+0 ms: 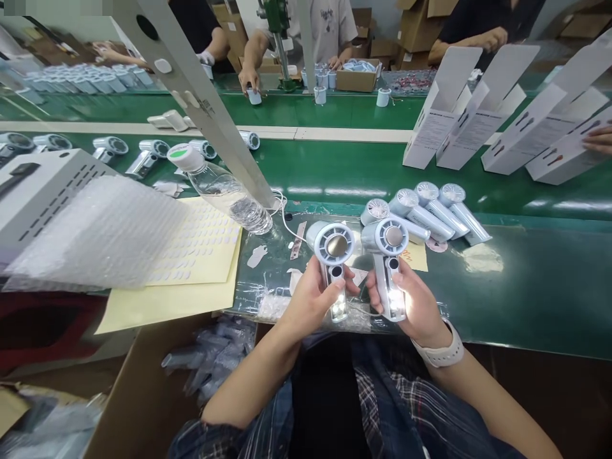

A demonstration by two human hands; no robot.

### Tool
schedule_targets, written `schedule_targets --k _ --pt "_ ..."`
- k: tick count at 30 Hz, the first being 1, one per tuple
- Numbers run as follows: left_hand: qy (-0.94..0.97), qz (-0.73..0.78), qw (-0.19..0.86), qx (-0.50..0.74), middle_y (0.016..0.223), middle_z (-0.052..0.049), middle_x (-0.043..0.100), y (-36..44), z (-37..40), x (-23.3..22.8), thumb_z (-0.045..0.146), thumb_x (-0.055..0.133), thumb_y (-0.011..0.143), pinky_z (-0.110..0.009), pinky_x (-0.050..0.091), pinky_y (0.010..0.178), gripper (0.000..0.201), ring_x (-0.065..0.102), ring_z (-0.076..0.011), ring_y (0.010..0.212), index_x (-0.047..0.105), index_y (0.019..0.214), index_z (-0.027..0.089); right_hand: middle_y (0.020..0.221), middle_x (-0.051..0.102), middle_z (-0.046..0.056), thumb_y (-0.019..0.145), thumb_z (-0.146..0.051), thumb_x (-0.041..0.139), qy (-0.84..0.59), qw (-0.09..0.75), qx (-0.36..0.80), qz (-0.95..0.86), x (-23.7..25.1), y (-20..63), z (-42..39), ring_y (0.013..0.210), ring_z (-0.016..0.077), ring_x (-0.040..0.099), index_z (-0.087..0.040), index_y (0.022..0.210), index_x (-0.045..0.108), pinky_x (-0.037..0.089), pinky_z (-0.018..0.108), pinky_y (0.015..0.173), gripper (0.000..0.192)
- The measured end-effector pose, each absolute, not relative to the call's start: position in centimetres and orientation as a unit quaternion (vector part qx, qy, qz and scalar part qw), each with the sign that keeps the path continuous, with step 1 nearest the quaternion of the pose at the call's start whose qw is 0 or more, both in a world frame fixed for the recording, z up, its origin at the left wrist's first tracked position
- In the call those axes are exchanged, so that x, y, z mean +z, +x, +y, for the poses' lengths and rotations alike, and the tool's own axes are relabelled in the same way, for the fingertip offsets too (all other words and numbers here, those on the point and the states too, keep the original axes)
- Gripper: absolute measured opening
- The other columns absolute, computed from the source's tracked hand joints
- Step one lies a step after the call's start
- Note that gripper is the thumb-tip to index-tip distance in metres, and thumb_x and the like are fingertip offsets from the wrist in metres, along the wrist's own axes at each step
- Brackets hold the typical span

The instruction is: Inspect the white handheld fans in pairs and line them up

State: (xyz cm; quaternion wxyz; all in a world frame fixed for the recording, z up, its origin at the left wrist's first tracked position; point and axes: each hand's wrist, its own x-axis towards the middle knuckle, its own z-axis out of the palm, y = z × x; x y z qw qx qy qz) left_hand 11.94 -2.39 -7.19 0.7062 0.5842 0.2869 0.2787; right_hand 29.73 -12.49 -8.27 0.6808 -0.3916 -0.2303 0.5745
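I hold two pale blue handheld fans upright, side by side, above the near edge of the green bench [516,287]. My left hand [308,299] grips the handle of the left fan [331,245]; my right hand [415,303] grips the handle of the right fan [386,241]. A bright white light glows on the lower part of each handle. Both round fan heads face me. Just behind them, several more fans [430,210] lie in a row on the bench.
A water bottle [222,188] lies tilted on yellow sticker sheets [201,255] beside bubble wrap [100,233]. A cardboard box [157,389] of bagged items sits at lower left. White cartons [444,108] stand at the far right on the green conveyor [335,169]. Other people work across it.
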Motion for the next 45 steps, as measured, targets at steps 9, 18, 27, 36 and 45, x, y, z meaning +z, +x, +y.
schedule_targets --k 9,18,27,36,45 --pt "0.467 0.292 0.780 0.298 0.092 -0.003 0.078 13.1 -2.7 -8.1 0.069 0.061 0.093 -0.032 0.053 0.056 0.052 0.072 -0.0210 0.063 0.043 0.114 0.026 0.109 0.082 0.009 0.094 -0.063 0.072 -0.358 0.671 0.621 -0.192 -7.8 29.5 -12.5 0.092 0.0241 0.077 -0.023 0.111 0.082 0.066 0.037 0.086 0.045" --pt "0.442 0.217 0.824 0.282 0.108 -0.005 0.080 11.4 -3.5 -5.7 0.056 0.070 0.096 -0.035 0.059 0.079 0.046 0.079 -0.0246 0.092 0.044 0.122 0.028 0.100 0.084 0.007 0.085 -0.053 0.086 -0.416 0.688 0.573 -0.155 -5.9 28.8 -13.0 0.080 0.0251 0.079 -0.025 0.101 0.085 0.068 0.039 0.076 0.032" --pt "0.379 0.211 0.875 0.213 0.092 -0.006 0.072 13.2 -2.3 -6.9 0.055 0.099 0.064 -0.032 0.058 0.078 0.071 0.071 -0.0200 0.081 0.065 0.112 0.016 0.081 0.071 0.004 0.093 -0.046 0.059 -0.407 0.657 0.628 -0.090 -5.7 29.1 -11.9 0.073 0.0211 0.066 -0.020 0.103 0.077 0.062 0.037 0.075 0.033" --pt "0.417 0.238 0.844 0.238 0.092 -0.006 0.069 13.2 -3.0 -6.5 0.072 0.073 0.087 -0.034 0.059 0.078 0.054 0.067 -0.0186 0.082 0.067 0.097 0.019 0.081 0.068 0.007 0.091 -0.061 0.059 -0.402 0.656 0.612 -0.182 -5.6 28.9 -12.4 0.065 0.0205 0.060 -0.022 0.090 0.070 0.053 0.034 0.059 0.041" --pt "0.413 0.184 0.859 0.241 0.123 -0.010 0.078 12.7 -2.7 -6.5 0.043 0.083 0.089 -0.039 0.062 0.096 0.050 0.078 -0.0247 0.109 0.056 0.127 0.023 0.103 0.077 0.005 0.085 -0.049 0.080 -0.451 0.739 0.482 -0.138 -6.6 29.9 -13.3 0.089 0.0264 0.073 -0.030 0.114 0.074 0.064 0.042 0.079 0.036"
